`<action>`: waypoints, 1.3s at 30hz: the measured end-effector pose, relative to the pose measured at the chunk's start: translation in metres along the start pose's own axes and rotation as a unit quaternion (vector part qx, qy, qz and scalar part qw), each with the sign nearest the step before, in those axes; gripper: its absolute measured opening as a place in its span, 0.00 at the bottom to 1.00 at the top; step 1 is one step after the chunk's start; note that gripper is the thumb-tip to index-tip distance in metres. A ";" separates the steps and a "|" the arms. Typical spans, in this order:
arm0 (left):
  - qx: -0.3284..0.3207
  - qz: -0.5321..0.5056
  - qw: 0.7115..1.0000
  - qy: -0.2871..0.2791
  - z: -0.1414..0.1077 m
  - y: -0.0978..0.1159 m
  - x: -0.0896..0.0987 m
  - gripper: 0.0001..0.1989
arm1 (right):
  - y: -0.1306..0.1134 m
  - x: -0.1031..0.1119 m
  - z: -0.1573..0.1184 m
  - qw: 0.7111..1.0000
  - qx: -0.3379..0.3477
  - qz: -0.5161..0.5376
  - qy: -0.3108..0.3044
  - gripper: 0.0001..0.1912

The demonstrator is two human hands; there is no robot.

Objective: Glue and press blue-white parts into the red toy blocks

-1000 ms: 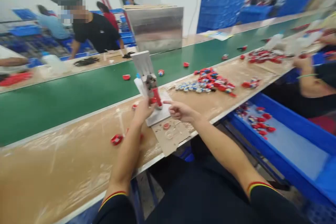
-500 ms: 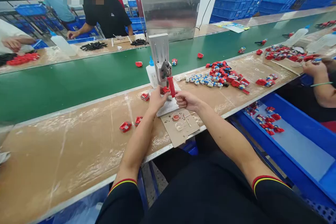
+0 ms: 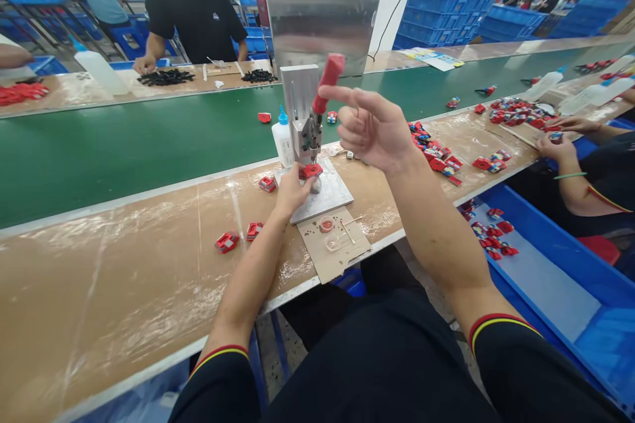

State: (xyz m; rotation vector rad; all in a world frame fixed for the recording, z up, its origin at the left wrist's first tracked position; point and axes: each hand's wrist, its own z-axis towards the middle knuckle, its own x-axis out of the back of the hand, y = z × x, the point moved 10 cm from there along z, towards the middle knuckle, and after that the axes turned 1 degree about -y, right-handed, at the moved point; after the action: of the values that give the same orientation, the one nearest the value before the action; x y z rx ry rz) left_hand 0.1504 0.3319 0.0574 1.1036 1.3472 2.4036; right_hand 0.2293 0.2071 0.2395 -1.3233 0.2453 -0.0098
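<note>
The red handle (image 3: 333, 69) has swung from hanging low to pointing up, and the right hand (image 3: 374, 125) has risen with it. The tabletop (image 3: 149, 264) runs lengthwise, a green belt (image 3: 149, 158) along its far edge. Near that far edge stands a metal press (image 3: 301, 96) on a pale base plate (image 3: 332, 201). A pile of red and blue parts (image 3: 439, 153) lies to its right, partly behind the right forearm. A piece of cardboard (image 3: 322, 268) juts over the tabletop's near edge. The hands are apart: the right touches the handle with its outstretched index finger, other fingers curled; the left hand (image 3: 292, 193) pinches a red piece (image 3: 311, 172) beneath the press's tip. A white bottle (image 3: 282, 142) stands just left of the press, by the far edge. Three loose red pieces (image 3: 227, 242) lie left of the base plate.
</note>
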 end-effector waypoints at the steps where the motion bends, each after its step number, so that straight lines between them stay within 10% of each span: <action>1: 0.000 0.001 1.000 -0.004 0.000 0.001 0.000 0.10 | -0.005 0.000 0.009 1.000 0.004 -0.012 0.002 0.23; 10: -0.029 0.060 0.994 -0.085 -0.002 0.024 0.049 0.10 | -0.011 0.003 0.051 0.998 0.027 -0.063 0.015 0.21; 17: -0.161 0.057 0.979 -0.110 -0.043 0.106 0.109 0.06 | 0.021 0.015 -0.021 0.991 0.056 -0.116 0.023 0.22; 24: -0.236 0.018 0.969 -0.065 -0.075 0.163 0.111 0.09 | 0.059 -0.006 -0.087 0.967 0.104 -0.234 0.013 0.18; 28: -0.199 0.032 0.972 -0.123 -0.066 0.143 0.096 0.09 | 0.049 0.003 -0.081 0.957 0.124 -0.257 0.049 0.17; 32: -0.069 0.001 0.983 -0.172 -0.033 0.076 0.069 0.11 | 0.022 0.047 -0.034 0.942 0.150 -0.241 0.180 0.25; 39: 0.042 -0.054 0.997 -0.027 0.002 0.007 0.039 0.12 | 0.011 0.025 0.078 0.982 0.073 -0.170 0.041 0.34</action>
State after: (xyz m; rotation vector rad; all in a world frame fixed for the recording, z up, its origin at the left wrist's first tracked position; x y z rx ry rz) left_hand 0.1255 0.3473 0.0840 1.0778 1.4636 2.2431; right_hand 0.2667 0.2805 0.2418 -1.2060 0.0834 -0.3651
